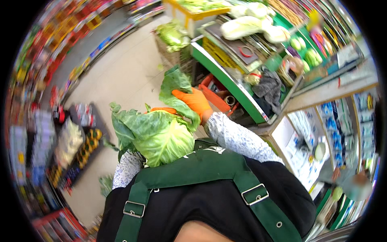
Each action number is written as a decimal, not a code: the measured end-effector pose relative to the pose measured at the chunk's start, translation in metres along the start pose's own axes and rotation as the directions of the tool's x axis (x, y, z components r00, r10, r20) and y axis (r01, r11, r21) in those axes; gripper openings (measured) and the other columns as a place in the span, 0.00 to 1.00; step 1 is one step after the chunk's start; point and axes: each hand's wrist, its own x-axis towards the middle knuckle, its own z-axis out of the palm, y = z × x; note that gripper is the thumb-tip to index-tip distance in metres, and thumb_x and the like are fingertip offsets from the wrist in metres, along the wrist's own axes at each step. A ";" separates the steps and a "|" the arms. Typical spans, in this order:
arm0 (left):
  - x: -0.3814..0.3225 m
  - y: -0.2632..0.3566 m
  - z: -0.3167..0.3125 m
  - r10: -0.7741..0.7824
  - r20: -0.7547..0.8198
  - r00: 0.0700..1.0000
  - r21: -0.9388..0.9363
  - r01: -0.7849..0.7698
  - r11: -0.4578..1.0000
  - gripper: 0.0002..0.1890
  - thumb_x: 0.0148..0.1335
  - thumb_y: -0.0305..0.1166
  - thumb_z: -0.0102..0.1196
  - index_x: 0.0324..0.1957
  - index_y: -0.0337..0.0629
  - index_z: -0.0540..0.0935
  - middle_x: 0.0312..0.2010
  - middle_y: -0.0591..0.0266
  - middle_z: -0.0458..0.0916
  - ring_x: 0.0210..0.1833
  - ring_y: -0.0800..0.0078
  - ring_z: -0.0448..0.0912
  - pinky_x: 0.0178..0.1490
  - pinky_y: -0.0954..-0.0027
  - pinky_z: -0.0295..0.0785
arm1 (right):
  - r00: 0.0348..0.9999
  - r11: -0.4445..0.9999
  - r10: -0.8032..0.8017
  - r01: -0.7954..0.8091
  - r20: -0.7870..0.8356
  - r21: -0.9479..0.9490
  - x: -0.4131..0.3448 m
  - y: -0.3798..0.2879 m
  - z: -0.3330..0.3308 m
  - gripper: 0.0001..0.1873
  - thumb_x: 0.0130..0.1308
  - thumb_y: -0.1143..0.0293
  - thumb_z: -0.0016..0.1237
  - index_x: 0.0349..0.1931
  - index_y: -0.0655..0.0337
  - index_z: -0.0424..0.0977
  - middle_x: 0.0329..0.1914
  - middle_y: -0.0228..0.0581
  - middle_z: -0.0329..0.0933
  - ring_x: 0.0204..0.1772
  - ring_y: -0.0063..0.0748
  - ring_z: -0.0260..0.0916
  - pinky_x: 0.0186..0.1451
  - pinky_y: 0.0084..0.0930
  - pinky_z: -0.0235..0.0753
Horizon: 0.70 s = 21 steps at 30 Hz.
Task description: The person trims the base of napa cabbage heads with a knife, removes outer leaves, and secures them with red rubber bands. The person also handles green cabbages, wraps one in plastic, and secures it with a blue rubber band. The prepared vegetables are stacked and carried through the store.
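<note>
A green cabbage point(166, 139) with loose outer leaves is held up close to the chest, against the green apron point(193, 172). My left hand point(164, 110), in an orange glove, is mostly hidden behind the cabbage; only part of its fingers shows above the head. My right hand point(193, 101), gloved in orange too, grips a dark green outer leaf point(173, 81) whose lower part reaches down beside the cabbage. Whether that leaf is still joined to the head cannot be told. Both forearms wear patterned sleeves.
A green-edged counter point(228, 84) at the right bears napa cabbages point(245, 27) and a red tape roll point(245, 51). An orange crate point(213, 93) sits beneath. Beyond my hands stands a basket point(169, 54) of leaves. Packed shelves line the left; another person point(356, 184) is at the lower right.
</note>
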 end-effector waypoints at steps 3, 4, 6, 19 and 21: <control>0.090 0.039 0.006 -0.107 0.031 0.994 0.067 0.104 0.992 0.34 0.77 0.51 0.47 0.77 0.46 0.60 0.75 0.51 0.65 0.75 0.51 0.67 0.75 0.42 0.66 | 0.995 0.993 0.100 -0.101 0.007 0.066 0.075 -0.011 -0.027 0.16 0.65 0.69 0.62 0.50 0.67 0.82 0.47 0.42 0.86 0.45 0.34 0.83 0.50 0.34 0.82; 0.126 0.045 0.012 -0.159 0.048 0.986 0.083 0.154 0.985 0.34 0.77 0.51 0.47 0.77 0.46 0.60 0.75 0.51 0.65 0.75 0.51 0.67 0.75 0.42 0.66 | 0.991 0.988 0.135 -0.136 0.024 0.069 0.099 -0.024 -0.035 0.17 0.62 0.68 0.63 0.49 0.67 0.83 0.45 0.42 0.86 0.44 0.36 0.84 0.50 0.35 0.82; 0.189 0.053 0.016 -0.234 0.069 0.970 0.118 0.225 0.967 0.34 0.77 0.51 0.47 0.77 0.46 0.60 0.75 0.51 0.65 0.75 0.51 0.67 0.75 0.42 0.66 | 0.994 0.995 0.092 -0.089 0.067 -0.049 0.162 -0.053 -0.052 0.18 0.62 0.66 0.65 0.49 0.67 0.83 0.44 0.42 0.86 0.44 0.36 0.84 0.52 0.34 0.82; 0.442 0.103 0.016 -0.398 -0.048 0.916 0.111 0.401 0.909 0.34 0.78 0.51 0.46 0.77 0.45 0.60 0.75 0.50 0.65 0.75 0.51 0.67 0.75 0.43 0.65 | 0.560 -0.096 -0.816 -0.381 -0.147 -0.919 0.224 -0.299 -0.355 0.10 0.64 0.64 0.56 0.37 0.62 0.82 0.36 0.52 0.77 0.44 0.57 0.76 0.51 0.52 0.75; 0.472 0.106 0.023 -0.427 -0.022 0.904 0.113 0.426 0.897 0.33 0.78 0.50 0.46 0.77 0.44 0.60 0.75 0.50 0.65 0.75 0.51 0.67 0.75 0.43 0.65 | 0.767 -0.136 -0.635 -0.231 -0.094 -0.963 0.232 -0.301 -0.393 0.20 0.62 0.62 0.59 0.51 0.62 0.79 0.44 0.55 0.79 0.52 0.57 0.76 0.57 0.51 0.74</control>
